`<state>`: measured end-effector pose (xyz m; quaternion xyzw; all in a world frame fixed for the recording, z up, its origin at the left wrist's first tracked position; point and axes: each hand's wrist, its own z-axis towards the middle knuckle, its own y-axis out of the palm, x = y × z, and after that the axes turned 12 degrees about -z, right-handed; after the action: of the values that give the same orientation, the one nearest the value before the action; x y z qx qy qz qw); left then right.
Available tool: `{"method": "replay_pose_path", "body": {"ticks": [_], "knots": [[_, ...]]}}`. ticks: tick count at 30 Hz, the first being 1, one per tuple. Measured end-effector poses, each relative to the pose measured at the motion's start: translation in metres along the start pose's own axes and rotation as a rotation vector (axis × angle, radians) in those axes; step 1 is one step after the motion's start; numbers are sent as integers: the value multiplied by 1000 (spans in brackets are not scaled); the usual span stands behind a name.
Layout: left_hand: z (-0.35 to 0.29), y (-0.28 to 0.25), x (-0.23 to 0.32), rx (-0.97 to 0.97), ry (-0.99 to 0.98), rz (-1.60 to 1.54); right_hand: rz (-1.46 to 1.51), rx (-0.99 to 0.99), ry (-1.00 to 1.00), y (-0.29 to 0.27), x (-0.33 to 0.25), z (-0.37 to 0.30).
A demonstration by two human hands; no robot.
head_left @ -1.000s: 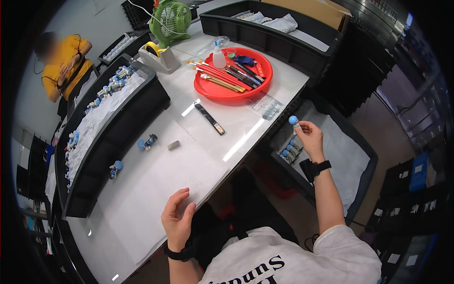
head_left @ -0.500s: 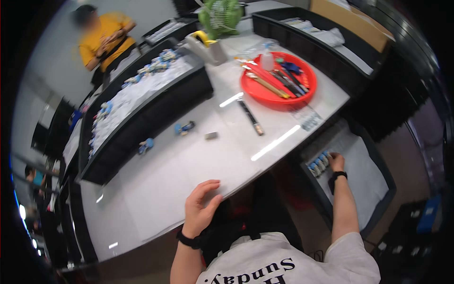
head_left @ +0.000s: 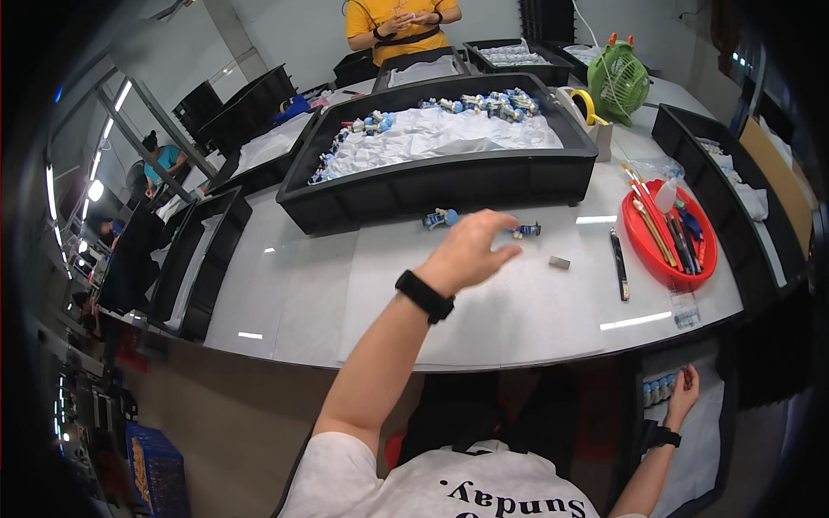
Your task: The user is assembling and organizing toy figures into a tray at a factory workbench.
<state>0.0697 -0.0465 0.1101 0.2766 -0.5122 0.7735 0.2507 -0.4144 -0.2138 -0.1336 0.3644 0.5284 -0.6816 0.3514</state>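
Observation:
My left hand (head_left: 471, 252) reaches over the white table (head_left: 406, 302) with thumb and fingers apart, holding nothing. Close to its fingertips lies a small blue-and-white figurine (head_left: 525, 230), partly covered by the hand. Another such figurine (head_left: 440, 218) lies just beyond the back of the hand. Low on the right, my right hand (head_left: 682, 399) is closed at the end of a row of small blue-topped figurines (head_left: 658, 391). That row stands in a dark tray (head_left: 727, 432) lined with white sheet, below the tabletop. Whatever the right fingertips pinch is hidden.
A black bin (head_left: 440, 186) of figurines on white cloth stands at the table's back. A grey block (head_left: 560, 262), a dark pen (head_left: 619, 266) and a red bowl (head_left: 646, 259) of brushes lie right. Behind are a tape dispenser (head_left: 596, 129), a green fan (head_left: 618, 82) and a person in yellow (head_left: 401, 26).
My left hand has moved from the table's near edge out to the figurines on the tabletop. The right hand stays at the row in the lower tray. The view has swung left.

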Motion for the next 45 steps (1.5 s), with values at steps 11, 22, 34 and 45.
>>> {"method": "replay_pose_path", "body": {"ticks": [11, 22, 34, 45], "knots": [[7, -7, -109, -4, -403, 610, 176, -239, -39, 28, -142, -81], [-42, 21, 16, 181, -467, -1128, 548, -781, -42, 88, -259, -149], [-91, 64, 27, -19, -574, -1310, 864, -945, 254, 104, -275, -169], [-101, 71, 22, -8, -522, -1394, 724, -857, 94, 98, -272, -168]]}}
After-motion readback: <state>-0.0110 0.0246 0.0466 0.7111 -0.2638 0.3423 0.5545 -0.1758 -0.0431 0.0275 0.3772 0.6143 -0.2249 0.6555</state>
